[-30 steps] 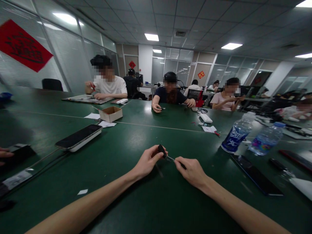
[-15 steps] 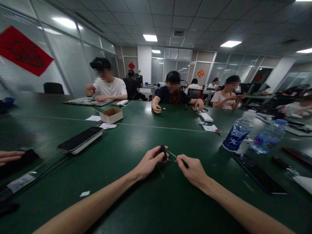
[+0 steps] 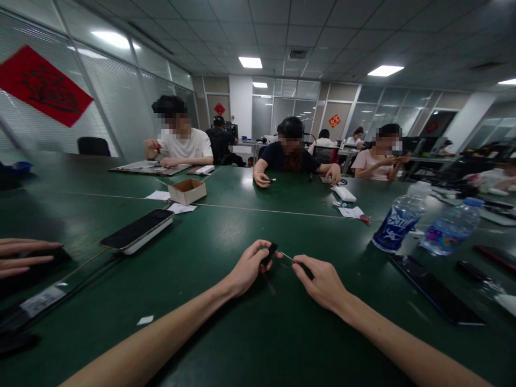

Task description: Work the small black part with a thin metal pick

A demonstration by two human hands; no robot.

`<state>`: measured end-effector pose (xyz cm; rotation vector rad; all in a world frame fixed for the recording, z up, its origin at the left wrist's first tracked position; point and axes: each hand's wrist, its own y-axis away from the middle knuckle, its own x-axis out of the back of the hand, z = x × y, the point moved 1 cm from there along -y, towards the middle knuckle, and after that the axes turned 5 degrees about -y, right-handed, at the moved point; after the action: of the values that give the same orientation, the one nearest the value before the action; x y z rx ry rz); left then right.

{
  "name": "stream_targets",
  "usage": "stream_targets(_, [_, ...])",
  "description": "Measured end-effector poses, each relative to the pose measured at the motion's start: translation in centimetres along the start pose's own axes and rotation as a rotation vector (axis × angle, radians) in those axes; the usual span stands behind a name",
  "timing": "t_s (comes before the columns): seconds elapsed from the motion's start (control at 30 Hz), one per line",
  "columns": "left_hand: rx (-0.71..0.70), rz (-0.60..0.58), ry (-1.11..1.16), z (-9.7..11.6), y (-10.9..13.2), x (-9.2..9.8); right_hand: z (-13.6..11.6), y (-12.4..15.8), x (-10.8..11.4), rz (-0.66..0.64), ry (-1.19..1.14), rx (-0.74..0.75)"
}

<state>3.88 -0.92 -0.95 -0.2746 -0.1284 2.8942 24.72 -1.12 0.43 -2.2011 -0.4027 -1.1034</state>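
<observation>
Over the near middle of the green table [image 3: 226, 236], my left hand [image 3: 248, 271] pinches a small black piece [image 3: 270, 254] between thumb and fingers. The piece leans to the right; its exact kind cannot be made out. My right hand [image 3: 322, 282] is closed around a screwdriver [image 3: 287, 257], its thin metal shaft pointing left toward the black piece. The shaft's tip is at or very near the fingertips of my left hand; whether it touches the piece is unclear. My right fingers mostly hide the dark handle.
Two plastic bottles [image 3: 399, 217] and a dark phone [image 3: 435, 290] lie to the right. On the left are another phone on a white block [image 3: 137, 231], cables, an open cardboard box [image 3: 187, 192] and another person's hand [image 3: 26, 255]. Several people sit across the table.
The black piece has tilted from nearly upright to leaning right. The screwdriver's tip now sits closer to my left fingers. The whole view has shifted slightly.
</observation>
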Motion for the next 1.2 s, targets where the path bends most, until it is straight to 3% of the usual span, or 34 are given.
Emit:
stream_targets(0.13, [-0.029, 0.028, -0.065, 0.0, -0.2, 0.0, 0.0, 0.0, -0.1, -0.013, -0.019, -0.004])
stream_targets(0.6, [0.012, -0.04, -0.264, 1.0, 0.2, -0.5, 0.3, -0.1, -0.3, -0.003, -0.07, 0.007])
stream_targets(0.77, [-0.032, -0.069, -0.361, 1.7, 0.6, -0.7, 0.0, 0.0, -0.2, -0.021, -0.121, 0.06])
stream_targets(1.2, [-0.003, -0.092, -0.351, 1.8, 0.7, -0.9, 0.0, 0.0, -0.3, -0.041, -0.139, 0.072])
